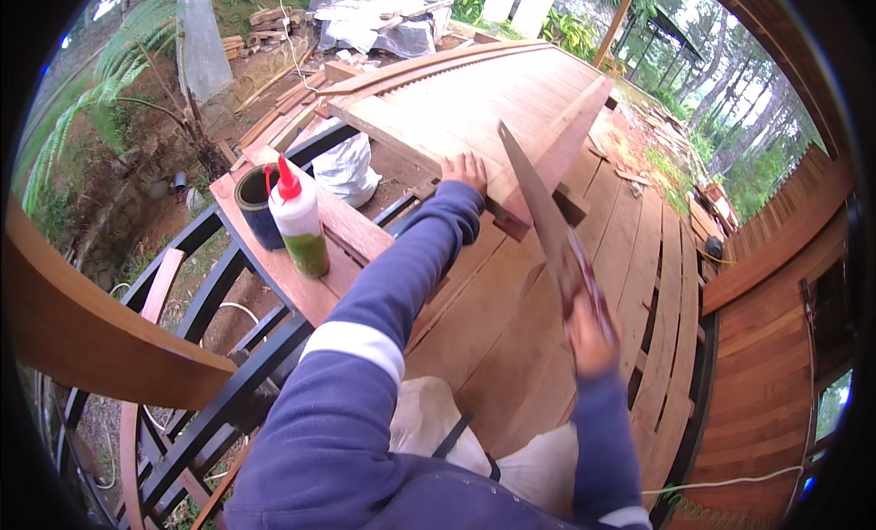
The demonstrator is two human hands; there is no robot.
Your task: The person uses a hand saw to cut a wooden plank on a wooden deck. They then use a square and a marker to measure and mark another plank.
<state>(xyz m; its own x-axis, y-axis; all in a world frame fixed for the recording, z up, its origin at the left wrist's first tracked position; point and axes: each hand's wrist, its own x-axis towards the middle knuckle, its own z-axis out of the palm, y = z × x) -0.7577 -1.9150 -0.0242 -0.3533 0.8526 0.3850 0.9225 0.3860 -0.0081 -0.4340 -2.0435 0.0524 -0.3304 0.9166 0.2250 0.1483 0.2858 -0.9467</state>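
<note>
The right hand (593,334) is gripping a saw (537,188) by the wooden panel's (484,92) near right corner; the left hand (467,172) is lying open on the near end. No finished cut is showing.

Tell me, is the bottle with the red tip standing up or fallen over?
Standing up: the bottle sits base-down on the wooden board, red tip upward.

Daylight fell on a plank floor (630,284). Along the floor's right edge rose a wooden wall (757,375) with a window (832,407). Off the left edge stood a black frame (228,405), a fern (137,60) and a grey pillar (202,46); past the far right corner, trees (730,151).
</note>
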